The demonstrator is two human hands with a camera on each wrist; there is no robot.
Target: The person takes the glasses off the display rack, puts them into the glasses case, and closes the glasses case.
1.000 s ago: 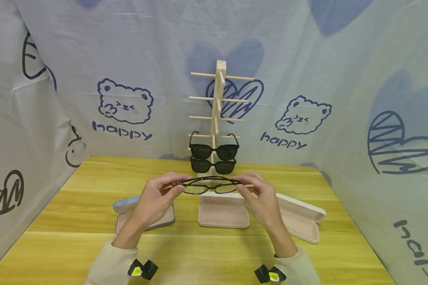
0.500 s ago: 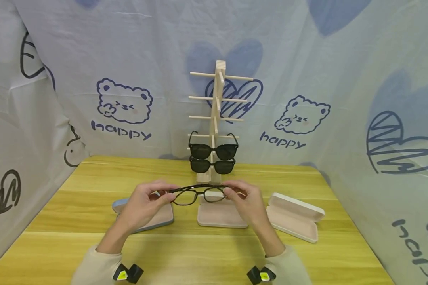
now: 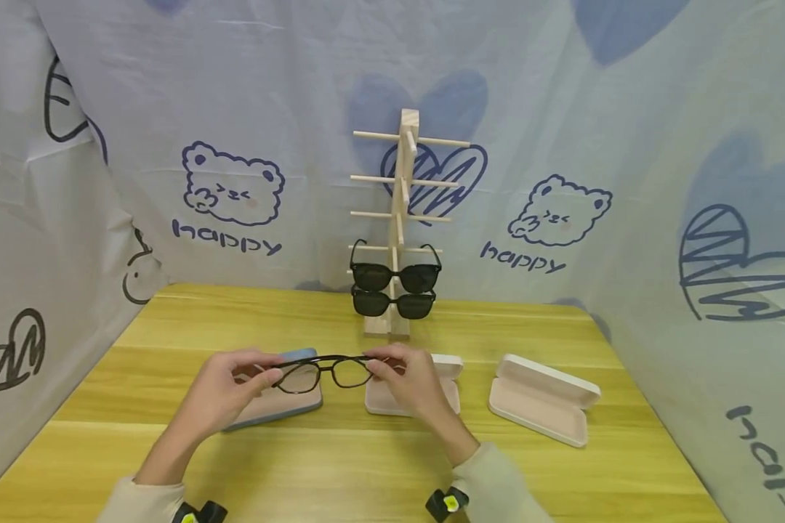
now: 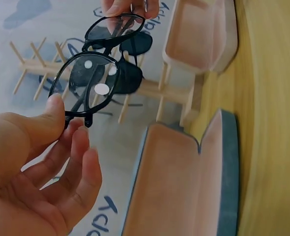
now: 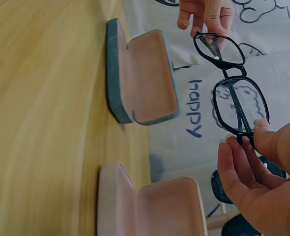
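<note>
A pair of black-framed eyeglasses [image 3: 325,368] with clear lenses hangs above the table, its temples folded behind the front. My left hand [image 3: 230,385] pinches its left end between thumb and fingers. At the other end, my right hand [image 3: 408,378] pinches the frame the same way. Below and behind the glasses lies an opened blue glasses case [image 3: 288,408] with a pink lining, partly hidden by my left hand. Both wrist views show the thumbs pressed on the rims, and the blue case [image 4: 228,172] stands below the glasses, apart from them.
A wooden display rack [image 3: 402,163] with pegs stands at the back, bearing two pairs of dark sunglasses [image 3: 395,278]. Opened white cases lie at the middle [image 3: 450,392] and right [image 3: 543,403] of the wooden table [image 3: 366,465]. Printed cloth hangs behind and at both sides.
Both hands have carried the eyeglasses left and down, from in front of the rack to over the blue case. The rack, sunglasses and cases have stayed in place.
</note>
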